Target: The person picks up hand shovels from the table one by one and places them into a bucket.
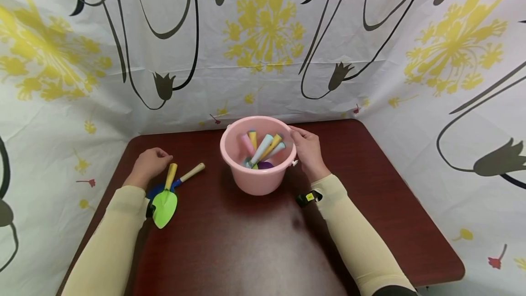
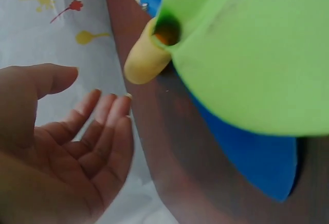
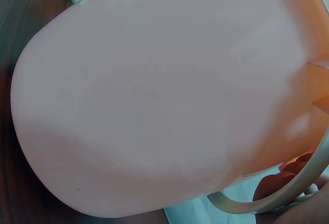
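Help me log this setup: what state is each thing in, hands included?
Pink bucket: upright on the table.
Coloured handles: inside the bucket, tilted.
Blue tool: lying partly under green trowel.
Green trowel: lying across blue tool.
Left hand: empty, relaxed.
Right hand: holding the bucket's rim.

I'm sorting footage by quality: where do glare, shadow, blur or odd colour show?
Head view: pale glare on the table near the bottom edge, and a soft shadow below the pink bucket; left wrist view: the close green trowel looks soft; right wrist view: the bucket nearly fills the picture, greyish pink turning orange toward the right edge.
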Tool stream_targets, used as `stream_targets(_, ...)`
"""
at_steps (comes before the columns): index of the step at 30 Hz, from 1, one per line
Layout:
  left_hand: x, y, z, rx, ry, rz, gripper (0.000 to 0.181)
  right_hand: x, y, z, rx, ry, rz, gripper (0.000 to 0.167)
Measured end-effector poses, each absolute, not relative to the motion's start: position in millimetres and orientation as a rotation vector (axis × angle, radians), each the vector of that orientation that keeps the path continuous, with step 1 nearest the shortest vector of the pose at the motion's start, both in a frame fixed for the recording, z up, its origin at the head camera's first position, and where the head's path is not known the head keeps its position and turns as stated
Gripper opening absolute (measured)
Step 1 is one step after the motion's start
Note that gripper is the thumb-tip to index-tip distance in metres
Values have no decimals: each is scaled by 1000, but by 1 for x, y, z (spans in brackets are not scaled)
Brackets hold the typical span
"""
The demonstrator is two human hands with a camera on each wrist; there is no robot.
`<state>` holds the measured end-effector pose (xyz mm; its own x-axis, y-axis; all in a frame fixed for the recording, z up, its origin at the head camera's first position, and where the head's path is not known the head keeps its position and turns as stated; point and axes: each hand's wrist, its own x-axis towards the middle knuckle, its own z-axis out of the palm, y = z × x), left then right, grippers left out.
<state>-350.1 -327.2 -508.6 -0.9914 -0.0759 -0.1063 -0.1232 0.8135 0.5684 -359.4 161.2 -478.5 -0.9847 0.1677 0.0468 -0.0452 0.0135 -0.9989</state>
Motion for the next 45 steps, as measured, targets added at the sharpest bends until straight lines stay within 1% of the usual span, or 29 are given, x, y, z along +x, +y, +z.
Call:
stream_targets(12,-351,-321,-514,-169,2804,877,60,-357,161,-477,-121,-2102,2131,33)
stream_targets(19,-353,-318,-513,-171,2728,836,52,-358,161,-477,-120,-2104,2121,33)
stream_targets(25,-354,-320,-514,-168,2689,835,54,-357,160,-476,-118,-2095,2130,33)
stream_targets(26,-358,-326,-522,-145,2688,853,55,-357,160,-476,-122,-2097,2129,33)
stream_targets(28,-360,-327,-524,-145,2679,850,54,-357,161,-476,-130,-2102,2129,33)
stream_targets(32,-361,-327,-529,-175,2677,859,47,-357,161,-476,-139,-2113,2125,33)
stream_targets(33,-357,-322,-522,-206,2674,844,43,-357,160,-476,-139,-2112,2125,33)
stream_targets(36,-356,-319,-523,-210,2684,845,39,-358,160,-477,-135,-2110,2124,33)
stream_targets(45,-358,-319,-528,-201,2704,832,38,-359,161,-478,-134,-2101,2135,33)
